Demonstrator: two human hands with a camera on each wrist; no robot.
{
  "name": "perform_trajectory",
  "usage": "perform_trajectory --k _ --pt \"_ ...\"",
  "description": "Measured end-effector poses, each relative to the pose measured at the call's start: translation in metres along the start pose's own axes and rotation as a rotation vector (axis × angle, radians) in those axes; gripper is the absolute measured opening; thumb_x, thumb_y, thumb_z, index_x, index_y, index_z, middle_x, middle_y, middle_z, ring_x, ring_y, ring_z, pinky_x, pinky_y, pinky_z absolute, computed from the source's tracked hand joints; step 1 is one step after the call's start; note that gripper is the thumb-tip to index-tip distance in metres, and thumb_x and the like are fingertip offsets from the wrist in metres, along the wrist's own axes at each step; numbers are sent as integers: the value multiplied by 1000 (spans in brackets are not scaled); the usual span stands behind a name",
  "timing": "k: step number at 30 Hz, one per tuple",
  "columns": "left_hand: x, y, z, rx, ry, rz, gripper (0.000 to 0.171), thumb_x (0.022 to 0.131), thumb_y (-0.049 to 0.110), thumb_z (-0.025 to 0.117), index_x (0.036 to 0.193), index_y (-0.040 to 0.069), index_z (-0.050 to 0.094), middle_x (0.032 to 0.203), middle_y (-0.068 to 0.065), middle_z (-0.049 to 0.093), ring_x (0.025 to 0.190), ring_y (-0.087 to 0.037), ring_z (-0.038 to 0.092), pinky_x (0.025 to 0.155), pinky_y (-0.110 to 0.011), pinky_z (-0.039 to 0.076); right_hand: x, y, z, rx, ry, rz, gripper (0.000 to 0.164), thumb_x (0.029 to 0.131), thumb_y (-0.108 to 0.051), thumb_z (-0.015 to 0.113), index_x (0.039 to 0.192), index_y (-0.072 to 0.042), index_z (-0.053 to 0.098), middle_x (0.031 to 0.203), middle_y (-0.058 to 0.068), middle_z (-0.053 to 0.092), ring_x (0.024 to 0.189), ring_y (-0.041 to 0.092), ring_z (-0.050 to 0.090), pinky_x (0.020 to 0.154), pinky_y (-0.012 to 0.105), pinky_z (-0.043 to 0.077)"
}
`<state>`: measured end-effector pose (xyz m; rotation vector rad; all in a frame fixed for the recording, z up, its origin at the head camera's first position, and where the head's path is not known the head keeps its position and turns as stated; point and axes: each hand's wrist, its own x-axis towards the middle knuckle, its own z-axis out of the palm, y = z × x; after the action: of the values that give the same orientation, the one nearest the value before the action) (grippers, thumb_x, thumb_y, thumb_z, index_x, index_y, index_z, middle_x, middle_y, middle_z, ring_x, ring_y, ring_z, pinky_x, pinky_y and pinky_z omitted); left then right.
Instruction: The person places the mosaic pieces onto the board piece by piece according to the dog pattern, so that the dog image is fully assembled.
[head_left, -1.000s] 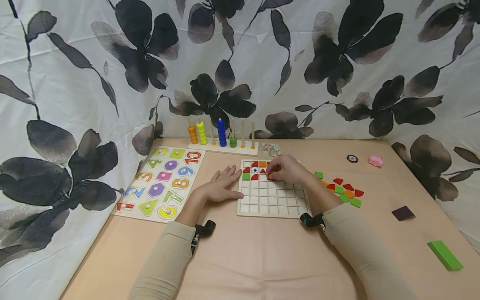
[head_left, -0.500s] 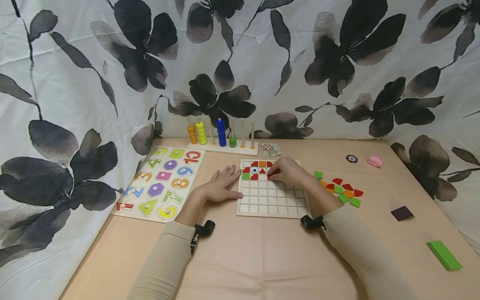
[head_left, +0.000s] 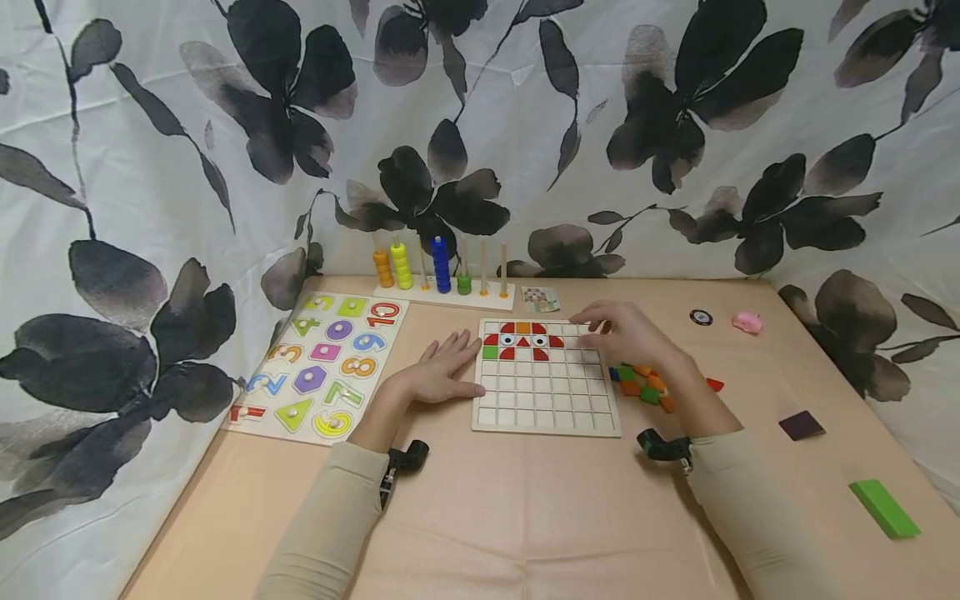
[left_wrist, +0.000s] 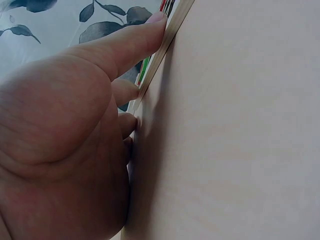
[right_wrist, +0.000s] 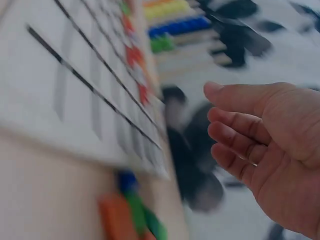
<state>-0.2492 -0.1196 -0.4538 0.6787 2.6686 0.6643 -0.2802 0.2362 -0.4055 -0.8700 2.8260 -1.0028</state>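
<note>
The grid board (head_left: 546,398) lies mid-table. At nine o'clock the left hand (head_left: 438,373), fingers spread, touches it; only the left wrist view reveals the board's layered edge. At two, the right hand (head_left: 626,330) hovers empty, fingers loosely extended. Loose pieces (head_left: 649,394) crowd three; table (head_left: 517,508) stretches toward six.

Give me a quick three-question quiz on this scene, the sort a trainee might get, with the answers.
1. True or false: the left hand touches the grid board.
2. Which lies nearest the pig? A: green block. B: disc. C: abacus.
3. How many eye tiles show on the grid board?

Key: 1, true; 2, B; 3, two.
</note>
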Motion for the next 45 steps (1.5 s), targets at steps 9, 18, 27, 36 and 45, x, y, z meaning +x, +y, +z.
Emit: perform_trajectory --k 9,18,27,36,45 --pt "1 -1 0 7 -14 -15 91 85 63 58 155 22 16 162 -5 0 148 -24 -8 117 -47 -7 -44 52 -43 59 64 228 35 90 -19 69 124 -17 65 114 9 63 96 26 55 74 37 53" --pt "2 0 -1 14 -11 -12 91 85 63 57 155 24 15 162 -4 0 148 -24 -8 117 -46 -7 -49 86 -29 20 -33 254 28 88 -15 71 115 -10 71 99 9 68 85 26 57 71 30 53" --pt "1 1 -3 20 -18 -17 91 85 63 57 155 24 15 162 -4 -1 148 -24 -8 117 -46 -7 -48 89 -25 9 -11 260 21 88 -12 70 108 -8 72 107 11 68 86 25 59 72 27 55" --pt "-2 2 -2 23 -18 -15 89 87 61 58 155 22 16 162 -6 0 148 -25 -7 117 -48 -6 -37 63 -20 -48 65 151 18 88 -23 72 105 -16 74 105 1 67 85 21 56 71 33 51" --pt "-2 3 -2 14 -20 -11 90 87 61 57 155 22 14 162 -5 -1 148 -25 -8 117 -48 -7 -4 22 -2 -14 -22 -33 15 88 -15 71 102 -16 75 109 0 67 99 20 57 80 37 51"
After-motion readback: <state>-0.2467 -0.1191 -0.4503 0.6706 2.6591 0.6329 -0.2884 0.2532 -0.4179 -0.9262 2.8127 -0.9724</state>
